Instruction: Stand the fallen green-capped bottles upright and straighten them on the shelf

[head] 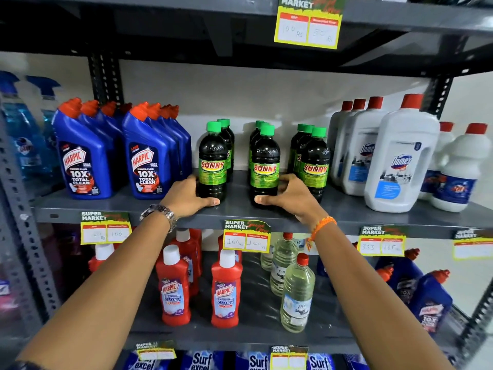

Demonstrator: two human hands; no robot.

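Observation:
Dark green-capped Sunny bottles stand upright in three short rows on the grey middle shelf (240,212). My left hand (186,194) wraps the base of the front bottle of the left row (213,158), thumb laid along the shelf in front of it. My right hand (289,196) grips the base of the front bottle of the middle row (265,161) the same way. The right row's front bottle (314,161) stands untouched just beyond my right hand. More green caps show behind each front bottle. No bottle lies on its side.
Blue Harpic bottles (82,153) crowd the shelf to the left, and white Domex bottles (400,156) stand to the right. Price tags (246,236) hang on the shelf edge. Red Harpic cleaners (173,287) and clear bottles (296,295) fill the shelf below.

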